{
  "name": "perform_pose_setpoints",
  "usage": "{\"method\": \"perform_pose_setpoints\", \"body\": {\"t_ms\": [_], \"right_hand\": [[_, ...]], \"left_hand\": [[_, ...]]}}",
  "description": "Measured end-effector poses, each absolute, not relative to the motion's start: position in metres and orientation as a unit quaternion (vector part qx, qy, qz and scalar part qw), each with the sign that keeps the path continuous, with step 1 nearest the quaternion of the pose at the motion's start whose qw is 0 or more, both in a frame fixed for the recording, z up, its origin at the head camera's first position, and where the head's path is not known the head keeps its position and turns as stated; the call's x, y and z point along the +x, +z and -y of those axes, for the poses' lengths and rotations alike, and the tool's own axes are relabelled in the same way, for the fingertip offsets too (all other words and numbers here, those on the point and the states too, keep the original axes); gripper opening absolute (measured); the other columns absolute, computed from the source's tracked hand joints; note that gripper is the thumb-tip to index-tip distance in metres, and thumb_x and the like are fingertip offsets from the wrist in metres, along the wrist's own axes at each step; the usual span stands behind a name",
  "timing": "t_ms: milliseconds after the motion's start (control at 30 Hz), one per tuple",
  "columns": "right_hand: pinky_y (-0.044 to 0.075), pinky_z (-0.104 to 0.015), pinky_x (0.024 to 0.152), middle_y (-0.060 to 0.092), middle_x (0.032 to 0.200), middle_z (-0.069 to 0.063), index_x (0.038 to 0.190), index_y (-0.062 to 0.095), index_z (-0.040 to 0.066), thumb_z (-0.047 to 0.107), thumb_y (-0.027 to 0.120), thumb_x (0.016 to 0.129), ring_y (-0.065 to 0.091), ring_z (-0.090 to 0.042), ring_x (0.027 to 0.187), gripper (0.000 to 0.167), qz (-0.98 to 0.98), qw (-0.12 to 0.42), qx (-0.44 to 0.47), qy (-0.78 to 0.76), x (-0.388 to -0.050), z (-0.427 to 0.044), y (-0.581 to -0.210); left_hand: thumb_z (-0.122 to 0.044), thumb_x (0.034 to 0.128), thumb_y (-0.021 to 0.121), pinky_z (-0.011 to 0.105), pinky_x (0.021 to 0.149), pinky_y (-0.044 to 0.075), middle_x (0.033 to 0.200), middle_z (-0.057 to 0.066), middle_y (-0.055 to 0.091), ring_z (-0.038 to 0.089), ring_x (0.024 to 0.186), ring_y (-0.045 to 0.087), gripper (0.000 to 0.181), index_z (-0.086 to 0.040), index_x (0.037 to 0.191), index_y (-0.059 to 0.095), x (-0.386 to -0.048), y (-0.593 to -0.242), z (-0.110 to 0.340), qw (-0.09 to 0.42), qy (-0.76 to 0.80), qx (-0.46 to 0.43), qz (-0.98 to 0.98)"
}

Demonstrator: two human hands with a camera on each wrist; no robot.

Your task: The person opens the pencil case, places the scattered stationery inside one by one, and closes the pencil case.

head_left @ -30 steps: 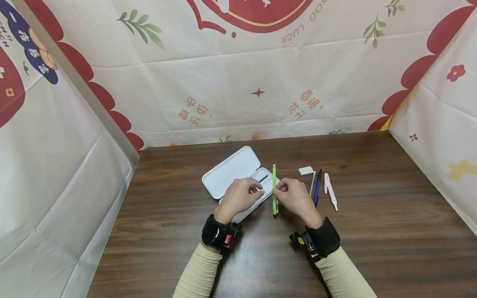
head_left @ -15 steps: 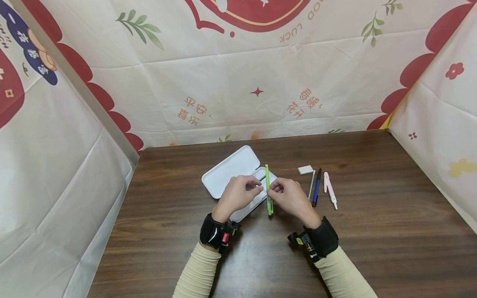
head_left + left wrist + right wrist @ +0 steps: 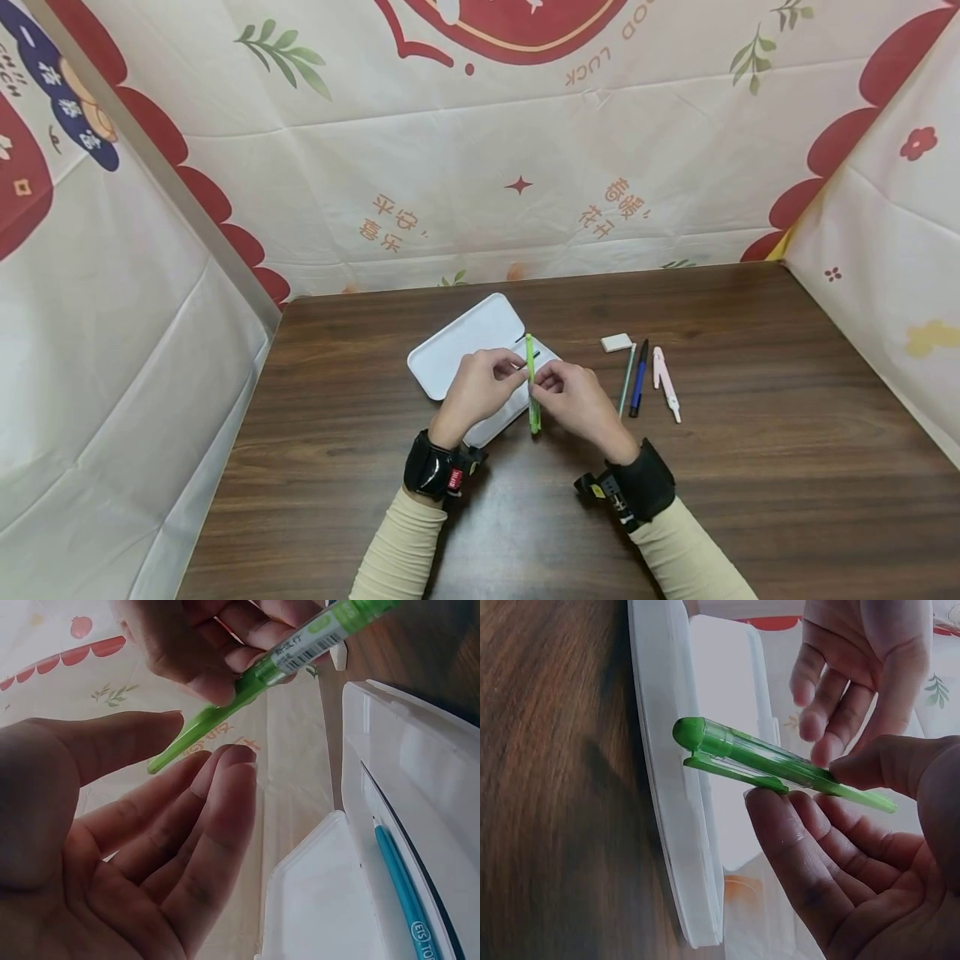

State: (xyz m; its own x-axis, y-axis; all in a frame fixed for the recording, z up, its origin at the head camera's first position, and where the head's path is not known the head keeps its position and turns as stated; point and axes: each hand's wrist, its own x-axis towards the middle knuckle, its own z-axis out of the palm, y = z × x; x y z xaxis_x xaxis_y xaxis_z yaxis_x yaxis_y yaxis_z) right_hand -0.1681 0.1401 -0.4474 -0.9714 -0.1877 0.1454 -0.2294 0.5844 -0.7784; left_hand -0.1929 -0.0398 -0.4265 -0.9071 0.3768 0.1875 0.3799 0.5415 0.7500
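Observation:
Upright in the head view, a green pen (image 3: 534, 412) with a clear barrel is pinched between thumb and fingers of my right hand (image 3: 577, 402). Its clip and rounded end point toward the right wrist camera. My left hand (image 3: 483, 393) hovers by the pen's other end, thumb and fingers loosely bent with a gap between them; the left wrist view shows the pen end passing near the thumb. Below both hands lies a white pencil case (image 3: 543, 353), lid (image 3: 465, 342) swung back. Inside it are a teal pen or pencil (image 3: 405, 892) and a thin dark stick (image 3: 420, 870).
Right of the case, on the brown table (image 3: 750, 467), lie a white eraser (image 3: 617, 342), a thin teal pencil (image 3: 627, 379), a blue pen (image 3: 639, 379) and a pink compass (image 3: 666, 385). Printed cloth walls (image 3: 450, 183) border the table's back and sides.
The right hand has carried the green pen leftward, over the case and closer to the left hand. The left hand has stayed nearly in place. The case and loose items have not moved.

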Motion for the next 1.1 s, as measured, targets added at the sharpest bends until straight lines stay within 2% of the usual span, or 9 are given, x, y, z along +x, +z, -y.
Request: {"method": "perform_pose_setpoints", "body": {"t_ms": [367, 800, 1100], "right_hand": [[0.051, -0.025, 0.067, 0.069, 0.08, -0.003, 0.092, 0.069, 0.005, 0.008, 0.068, 0.089, 0.064, -0.011, 0.072, 0.004, 0.887, 0.03, 0.128, 0.443, -0.1679, -0.1341, -0.4507], [0.052, -0.026, 0.068, 0.07, 0.082, -0.004, 0.095, 0.07, 0.004, 0.007, 0.068, 0.09, 0.065, -0.011, 0.074, 0.006, 0.882, 0.043, 0.127, 0.451, -0.1661, -0.1305, -0.4509], [0.052, -0.026, 0.064, 0.069, 0.078, -0.003, 0.089, 0.068, 0.004, 0.007, 0.069, 0.087, 0.064, -0.011, 0.07, 0.004, 0.878, 0.071, 0.137, 0.453, -0.1662, -0.1344, -0.452]], "left_hand": [[-0.011, 0.0875, 0.073, 0.023, 0.069, 0.053, 0.083, 0.006, 0.075, 0.013, 0.076, 0.07, 0.012, -0.003, 0.097, 0.073, -0.1954, -0.4296, 0.0368, 0.004, -0.423, -0.223, 0.878], [-0.013, 0.0891, 0.073, 0.022, 0.066, 0.051, 0.083, 0.004, 0.075, 0.011, 0.074, 0.07, 0.009, -0.007, 0.095, 0.074, -0.1935, -0.4298, 0.034, 0.008, -0.428, -0.214, 0.878], [-0.011, 0.0888, 0.072, 0.024, 0.068, 0.053, 0.083, 0.005, 0.075, 0.011, 0.074, 0.07, 0.013, -0.004, 0.099, 0.074, -0.1946, -0.4318, 0.0361, 0.008, -0.435, -0.208, 0.876]]}}
